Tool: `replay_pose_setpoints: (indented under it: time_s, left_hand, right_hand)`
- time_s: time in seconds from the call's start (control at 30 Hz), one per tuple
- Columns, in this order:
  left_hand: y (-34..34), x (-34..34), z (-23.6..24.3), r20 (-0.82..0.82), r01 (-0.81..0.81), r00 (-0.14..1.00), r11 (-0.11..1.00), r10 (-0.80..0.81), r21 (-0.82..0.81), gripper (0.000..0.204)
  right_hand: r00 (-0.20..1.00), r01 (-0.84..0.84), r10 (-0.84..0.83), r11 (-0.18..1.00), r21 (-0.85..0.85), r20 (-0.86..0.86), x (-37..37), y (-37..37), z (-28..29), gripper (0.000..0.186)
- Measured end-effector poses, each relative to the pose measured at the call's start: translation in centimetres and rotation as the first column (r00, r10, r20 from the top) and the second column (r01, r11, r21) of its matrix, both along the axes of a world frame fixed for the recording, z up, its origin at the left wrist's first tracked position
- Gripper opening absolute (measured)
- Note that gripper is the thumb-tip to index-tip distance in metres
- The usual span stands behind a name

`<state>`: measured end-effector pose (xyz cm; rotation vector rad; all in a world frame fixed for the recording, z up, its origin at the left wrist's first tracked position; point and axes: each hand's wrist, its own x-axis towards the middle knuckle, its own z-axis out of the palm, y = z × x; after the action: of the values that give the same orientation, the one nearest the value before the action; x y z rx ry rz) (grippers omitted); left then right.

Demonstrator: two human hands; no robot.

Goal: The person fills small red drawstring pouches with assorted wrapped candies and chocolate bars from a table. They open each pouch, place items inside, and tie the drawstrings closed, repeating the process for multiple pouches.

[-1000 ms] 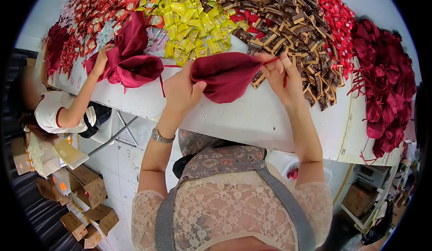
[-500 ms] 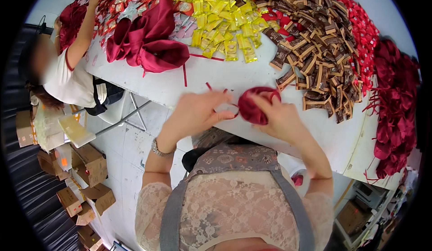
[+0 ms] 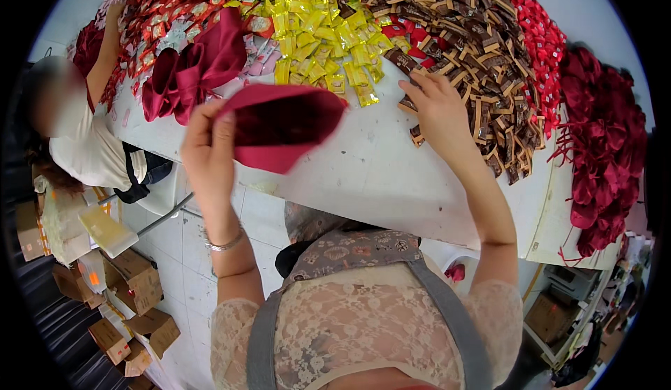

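My left hand [image 3: 211, 142] grips the near-left rim of a dark red satin pouch [image 3: 290, 152], thumb outside and fingers behind. The pouch hangs over the white table [image 3: 377, 170] with its wide mouth facing up, and its dark inside shows no contents. My right hand [image 3: 442, 117] reaches to the near-left edge of a heap of brown wrapped packets [image 3: 489, 61]. Its fingers are stretched apart over the nearest packets, and the fingertips seem to touch one. More dark red satin pouches [image 3: 189, 75] lie bunched behind the held one.
Beside the brown heap lie yellow packets [image 3: 314, 33], red packets [image 3: 175, 12] and small bright red packets [image 3: 538, 40]. Dark red pouches [image 3: 604, 145] pile up at the right edge. A co-worker [image 3: 91, 138] reaches over the table at left. Cardboard boxes [image 3: 133, 278] stand on the floor.
The bunched pouch between my hands is now spread wide and moved left in my left hand. My right hand has let go of it and gone up to the brown packets.
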<state>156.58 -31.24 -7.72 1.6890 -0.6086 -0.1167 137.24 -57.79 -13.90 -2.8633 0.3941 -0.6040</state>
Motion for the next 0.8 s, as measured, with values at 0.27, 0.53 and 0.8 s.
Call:
replay_pose_setpoints:
  time_s: [0.27,0.53,0.8]
  left_hand:
    - [-2.2,-4.8,-6.8,-0.328,0.315,0.89,0.947,-0.315,-0.055,0.01]
    - [-3.4,-2.1,-11.1,-0.293,0.336,0.902,0.942,-0.317,0.016,0.01]
    - [-3.5,-1.4,-11.1,-0.196,0.337,0.932,0.927,-0.304,0.163,0.01]
  right_hand:
    - [0.985,-0.035,0.065,0.982,0.186,-0.162,4.5,-1.9,1.3,0.031]
    - [0.856,0.216,-0.114,0.965,0.15,-0.504,7.7,1.7,-2.1,0.048]
    - [0.975,-0.2,0.009,-0.406,0.892,0.222,8.2,-3.5,2.8,0.042]
